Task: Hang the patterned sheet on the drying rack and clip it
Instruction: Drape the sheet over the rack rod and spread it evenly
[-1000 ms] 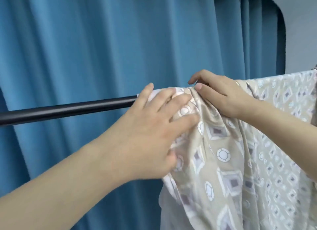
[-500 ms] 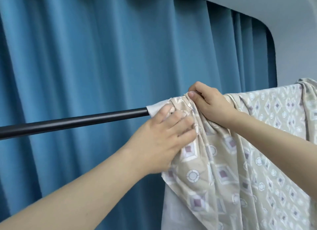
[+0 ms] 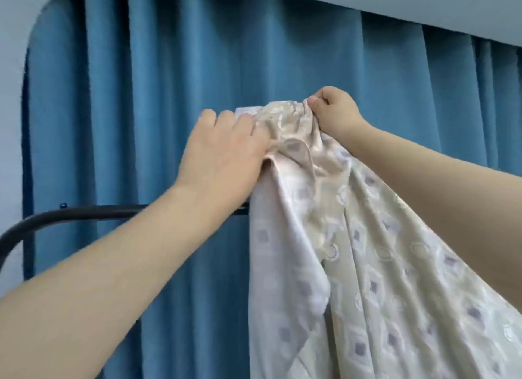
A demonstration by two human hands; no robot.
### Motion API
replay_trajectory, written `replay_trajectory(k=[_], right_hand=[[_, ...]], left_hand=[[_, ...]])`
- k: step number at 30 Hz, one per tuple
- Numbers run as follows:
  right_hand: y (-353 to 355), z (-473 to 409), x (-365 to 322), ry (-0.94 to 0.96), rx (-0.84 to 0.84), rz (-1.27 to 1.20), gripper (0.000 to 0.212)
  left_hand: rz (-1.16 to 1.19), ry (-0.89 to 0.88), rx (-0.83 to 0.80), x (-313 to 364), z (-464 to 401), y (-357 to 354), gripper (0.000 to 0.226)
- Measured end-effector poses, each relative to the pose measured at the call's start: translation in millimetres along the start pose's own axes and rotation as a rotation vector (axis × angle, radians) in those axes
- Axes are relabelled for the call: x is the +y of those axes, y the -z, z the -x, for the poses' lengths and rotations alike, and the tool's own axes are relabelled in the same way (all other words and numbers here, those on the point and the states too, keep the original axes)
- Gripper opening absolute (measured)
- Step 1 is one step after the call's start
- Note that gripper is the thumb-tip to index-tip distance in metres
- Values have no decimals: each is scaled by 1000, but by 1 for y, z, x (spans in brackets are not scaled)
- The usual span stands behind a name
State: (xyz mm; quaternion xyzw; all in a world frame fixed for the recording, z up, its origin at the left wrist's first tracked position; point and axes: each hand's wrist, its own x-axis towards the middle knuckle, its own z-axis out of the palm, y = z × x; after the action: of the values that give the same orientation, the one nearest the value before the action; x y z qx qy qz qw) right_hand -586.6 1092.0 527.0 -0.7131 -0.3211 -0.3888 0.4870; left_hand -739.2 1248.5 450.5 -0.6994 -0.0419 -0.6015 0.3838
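Observation:
The patterned sheet (image 3: pixel 367 265), beige with purple diamonds and white rings, is bunched at its top edge and lifted above the black rack bar (image 3: pixel 93 212). My left hand (image 3: pixel 226 155) grips the left part of the bunched edge, with its fingers curled over the fabric. The bunch's right end is pinched in my right hand (image 3: pixel 334 112), thumb against fingers. The rest of the sheet hangs down to the right and covers the bar there. No clip is in view.
A blue pleated curtain (image 3: pixel 141 124) hangs close behind the rack. The bar curves downward at the far left (image 3: pixel 11 237). A pale wall and ceiling edge the view at top and left.
Both hands have raised the bunched sheet edge off the bar and well above it. The view has swung left, and the bar's curved left end now shows.

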Motion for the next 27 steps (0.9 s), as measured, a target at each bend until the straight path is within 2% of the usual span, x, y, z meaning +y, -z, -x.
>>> replay_trajectory(k=[2, 4, 6, 8, 9, 10, 12, 14, 16, 18, 20, 21, 22, 23, 24, 25, 26, 27], right_hand=[[-31, -15, -14, -17, -17, 16, 19], [-65, -15, -26, -26, -189, 152, 20], [-95, 0, -39, 3, -587, 496, 26], [-115, 22, -53, 64, -1007, 850, 25], [-123, 33, -59, 103, -1147, 956, 21], [-128, 44, -65, 119, -1229, 995, 18], [-133, 64, -73, 121, -1311, 923, 18], [-130, 78, -81, 100, -1294, 729, 20], [-122, 85, -89, 35, -1177, 401, 29], [-105, 91, -95, -132, -1149, 7, 40], [-87, 97, -98, -154, -1242, -156, 42], [-81, 100, -99, -144, -1319, -174, 41], [-76, 103, -99, -129, -1414, -159, 44], [-72, 105, -101, -111, -1512, -110, 54], [-70, 107, -101, -83, -1590, -41, 64], [-69, 109, -102, -54, -1615, 35, 69], [-71, 112, -105, -20, -1590, 106, 66], [-74, 115, -107, 27, -1529, 166, 57]], left_hand=[[-28, 148, -281, -36, -13, -14, 17], [66, 285, -593, -66, -17, -34, 21], [145, 361, -964, -91, -8, -48, 18], [252, 387, -1405, -109, 14, -52, 17], [361, 439, -1558, -115, 26, -52, 21], [470, 498, -1631, -119, 37, -52, 25], [602, 536, -1581, -121, 52, -41, 22], [656, 554, -1365, -124, 57, -34, 15], [661, 625, -1070, -124, 67, -21, 7], [672, 735, -676, -117, 88, 1, 11], [721, 794, -259, -96, 119, 39, 14], [784, 826, -134, -85, 133, 59, 13], [848, 860, -111, -75, 146, 77, 19], [906, 898, -214, -66, 158, 93, 30], [937, 931, -465, -59, 169, 102, 43], [949, 906, -786, -53, 176, 107, 51], [973, 849, -1073, -46, 180, 108, 51], [996, 794, -1267, -41, 183, 106, 42]])
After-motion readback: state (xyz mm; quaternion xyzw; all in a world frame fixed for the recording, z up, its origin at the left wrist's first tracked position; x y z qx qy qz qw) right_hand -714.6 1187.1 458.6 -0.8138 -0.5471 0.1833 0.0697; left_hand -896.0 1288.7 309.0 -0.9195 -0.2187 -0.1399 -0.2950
